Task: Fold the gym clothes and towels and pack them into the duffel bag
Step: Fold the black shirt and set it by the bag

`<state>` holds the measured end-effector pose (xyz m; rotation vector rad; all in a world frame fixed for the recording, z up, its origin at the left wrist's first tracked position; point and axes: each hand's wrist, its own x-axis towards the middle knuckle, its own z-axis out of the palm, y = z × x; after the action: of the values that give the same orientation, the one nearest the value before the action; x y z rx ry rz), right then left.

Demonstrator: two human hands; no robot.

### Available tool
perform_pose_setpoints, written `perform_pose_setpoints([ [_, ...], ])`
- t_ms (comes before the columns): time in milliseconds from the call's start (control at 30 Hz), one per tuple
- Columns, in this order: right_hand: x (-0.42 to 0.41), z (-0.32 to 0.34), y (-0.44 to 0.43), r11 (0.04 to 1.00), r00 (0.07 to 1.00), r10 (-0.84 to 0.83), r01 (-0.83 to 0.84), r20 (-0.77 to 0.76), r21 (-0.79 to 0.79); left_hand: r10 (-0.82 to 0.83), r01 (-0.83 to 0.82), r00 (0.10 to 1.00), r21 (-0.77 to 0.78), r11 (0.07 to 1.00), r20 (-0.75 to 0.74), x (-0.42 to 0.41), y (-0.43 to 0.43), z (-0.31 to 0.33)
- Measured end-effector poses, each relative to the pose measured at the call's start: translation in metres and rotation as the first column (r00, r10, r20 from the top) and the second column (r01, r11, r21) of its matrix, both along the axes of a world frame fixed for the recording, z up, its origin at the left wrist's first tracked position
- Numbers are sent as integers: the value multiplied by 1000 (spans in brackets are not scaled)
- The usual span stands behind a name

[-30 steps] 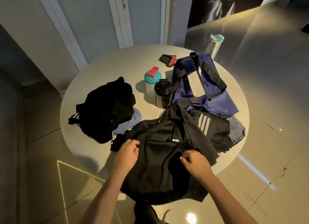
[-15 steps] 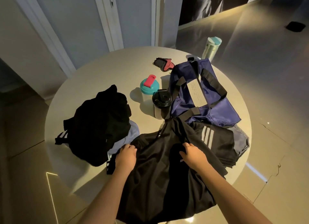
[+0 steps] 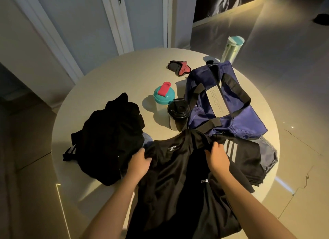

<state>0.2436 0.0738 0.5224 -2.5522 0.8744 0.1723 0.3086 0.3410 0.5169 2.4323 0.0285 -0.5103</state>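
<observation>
A black sports shirt (image 3: pixel 170 181) lies spread over the near edge of the round table (image 3: pixel 114 74), its lower part hanging off toward me. My left hand (image 3: pixel 140 162) grips the shirt near its left shoulder. My right hand (image 3: pixel 217 158) grips it near the right shoulder. The navy duffel bag (image 3: pixel 229 114) sits beyond, at the right, with black straps and its top open. Under the shirt to the right lies black clothing with white stripes (image 3: pixel 249 156) on a grey-blue garment (image 3: pixel 268 149).
A heap of black clothes (image 3: pixel 110 139) lies at the left. A teal shaker with a red lid (image 3: pixel 162 96) and a black-lidded cup (image 3: pixel 178 112) stand beside the bag. A red-and-grey glove (image 3: pixel 178 67) and a pale green bottle (image 3: pixel 230 49) are at the back.
Both hands have slid up the shirt away from me, from its middle to the shoulder area. The shirt has been drawn further onto the table.
</observation>
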Motion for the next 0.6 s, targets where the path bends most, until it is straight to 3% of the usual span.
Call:
perform_pose_setpoints([
  [67,1,1,-5,1000,1000,-19,19,8,2,105,-106,994,-178,978,-15,11,4,19],
  [133,1,5,-10,998,996,-63,62,61,24,132,-125,991,-205,971,20,23,11,38],
  [300,1,18,-24,988,970,-141,126,196,86,-44,18,971,111,994,236,56,28,78],
  [600,24,32,-52,985,924,-161,128,348,116,-260,187,927,268,945,269,118,36,97],
])
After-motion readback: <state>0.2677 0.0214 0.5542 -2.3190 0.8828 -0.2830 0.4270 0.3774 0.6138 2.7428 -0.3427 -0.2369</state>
